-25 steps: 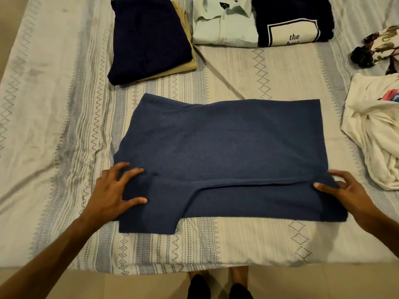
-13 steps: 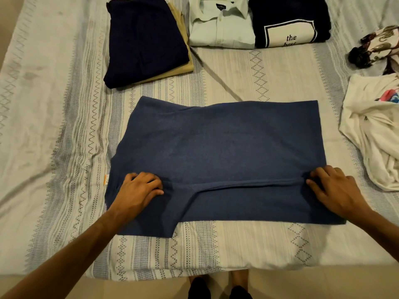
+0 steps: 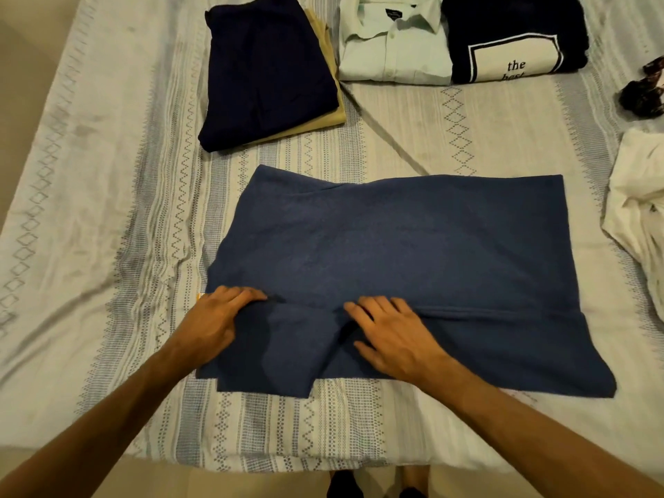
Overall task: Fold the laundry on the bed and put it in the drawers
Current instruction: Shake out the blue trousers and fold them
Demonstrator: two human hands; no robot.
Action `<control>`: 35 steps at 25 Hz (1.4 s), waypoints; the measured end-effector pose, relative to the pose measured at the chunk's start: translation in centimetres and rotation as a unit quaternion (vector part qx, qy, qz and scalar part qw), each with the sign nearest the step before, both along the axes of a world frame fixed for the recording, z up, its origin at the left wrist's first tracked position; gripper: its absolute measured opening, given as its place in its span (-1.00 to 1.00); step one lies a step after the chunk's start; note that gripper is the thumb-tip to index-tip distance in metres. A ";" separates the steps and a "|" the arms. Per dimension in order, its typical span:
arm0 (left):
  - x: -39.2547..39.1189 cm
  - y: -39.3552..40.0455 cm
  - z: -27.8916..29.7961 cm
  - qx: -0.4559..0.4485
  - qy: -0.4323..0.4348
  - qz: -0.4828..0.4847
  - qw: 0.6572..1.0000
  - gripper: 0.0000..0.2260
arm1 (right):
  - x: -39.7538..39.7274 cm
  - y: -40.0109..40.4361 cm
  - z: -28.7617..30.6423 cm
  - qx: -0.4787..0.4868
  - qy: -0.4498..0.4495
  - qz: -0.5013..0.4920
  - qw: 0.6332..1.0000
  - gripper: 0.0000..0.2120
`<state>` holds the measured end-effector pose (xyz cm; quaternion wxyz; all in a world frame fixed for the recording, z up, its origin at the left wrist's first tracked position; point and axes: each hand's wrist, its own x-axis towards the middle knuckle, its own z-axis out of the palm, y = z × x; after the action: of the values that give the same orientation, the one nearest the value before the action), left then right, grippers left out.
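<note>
Where hands (image 3: 212,325) press, blue shirt (image 3: 395,246) hides — sleeve-fold unclear.

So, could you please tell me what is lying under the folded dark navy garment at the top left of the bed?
A tan garment lies under the dark navy garment; only its right and lower edges show, the rest is covered.

Shirt (image 3: 413,253) lies flat mid-bed (image 3: 107,210), both hands on its near edge: left hand (image 3: 215,321) at the left corner, right hand (image 3: 391,336) just beside. Behind it, a row: trousers (image 3: 266,70) left, collared shirt (image 3: 391,41) middle, printed top (image 3: 513,37) right. Crumpled cloth (image 3: 639,206) sits far right.
</note>
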<state>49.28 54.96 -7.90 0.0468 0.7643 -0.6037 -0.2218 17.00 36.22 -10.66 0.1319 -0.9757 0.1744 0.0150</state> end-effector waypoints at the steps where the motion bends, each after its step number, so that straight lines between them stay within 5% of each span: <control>1: 0.8 1.0 0.2 0.019 0.011 -0.010 1.000 -0.37 | 2.1 0.5 -0.9 -0.013 0.001 0.007 1.000 -0.50; 3: 2.0 2.4 0.3 0.057 0.050 -0.003 0.997 -0.38 | 5.0 0.6 -1.5 -0.040 -0.010 0.017 0.999 -0.70; 5: 2.6 2.5 -0.1 0.057 0.077 0.021 0.995 -0.44 | 5.7 0.2 -1.7 -0.023 -0.030 0.004 0.999 -0.66; 8: 2.6 1.6 -1.0 -0.040 0.125 0.120 0.984 -0.66 | 5.4 -0.7 -1.5 0.108 -0.016 -0.086 0.990 -0.77; 12: 2.2 0.0 -2.5 -0.069 0.145 0.276 0.948 -0.84 | 6.1 -2.5 -1.5 0.302 -0.030 -0.271 0.913 -0.84; 17: 2.4 -0.1 -2.6 -0.008 0.125 0.298 0.946 -0.98 | 6.1 -3.0 -1.3 0.139 0.018 -0.198 0.970 -0.79; 20: 2.8 1.4 -2.2 0.016 0.142 0.305 0.941 -0.84 | 5.3 -3.6 -1.0 0.124 0.042 -0.140 0.981 -0.67; 25: 2.1 6.0 -1.0 0.061 0.251 0.350 0.900 -0.55 | -3.7 -2.0 -1.1 -0.057 0.050 -0.110 0.991 -0.33; 28: 0.5 8.3 -1.8 0.099 0.186 0.329 0.921 -0.61 | -13.2 -0.7 -1.3 -0.045 0.117 -0.087 0.988 -0.26; 32: -3.4 8.8 -1.8 -0.024 0.049 0.319 0.946 -0.75 | -21.3 -0.6 -0.6 -0.003 0.234 -0.170 0.957 -0.24; 35: -8.4 6.5 -0.6 -0.109 -0.075 0.204 0.970 -0.66 | -24.4 -1.9 0.4 0.031 0.218 -0.262 0.940 -0.18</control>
<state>40.92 61.48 -8.55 0.1284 0.8764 -0.4569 -0.0821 -7.44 34.31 -10.30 0.1200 -0.8637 0.4480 0.1972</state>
